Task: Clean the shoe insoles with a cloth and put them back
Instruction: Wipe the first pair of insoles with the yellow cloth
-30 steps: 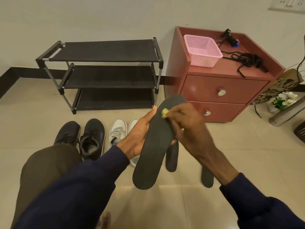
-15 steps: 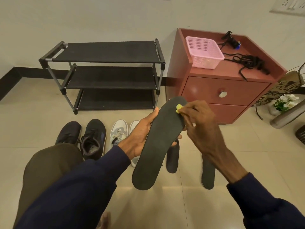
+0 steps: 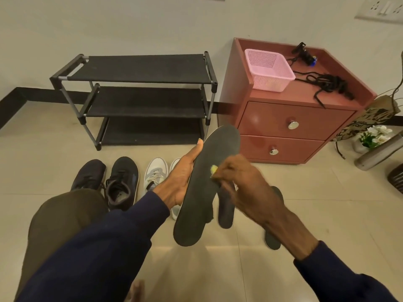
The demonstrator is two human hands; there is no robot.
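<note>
Wiping stroke in mid-travel: yellow cloth (image 3: 213,170), half a second ago at the toe end of the held insole (image 3: 194,214), now lower, near mid-length, against its dark upper face. With it the right hand (image 3: 246,188), blurred, lower and nearer the wearer than before. Insole and left hand (image 3: 181,177) placed much as earlier. Left hand: palm at the insole's left edge, thumb stretched along that edge toward the toe, fingers wrapped behind (hidden from view), clamped on the insole. Insole in the air, tilted, toe end up and away, heel end down toward the camera. Right hand: back uppermost, fingers bunched and pinching the cloth, only a small yellow corner visible at the fingertips. On the tiled floor (image 3: 327,203) beneath, a second insole (image 3: 225,212) just behind the held one and a third insole (image 3: 272,240) partly covered by the right wrist. At left, black shoes (image 3: 122,179) and white shoes (image 3: 156,173) side by side before a black shoe rack (image 3: 141,68). At right, a red-brown cabinet (image 3: 266,118) bearing a pink basket (image 3: 269,70).
</note>
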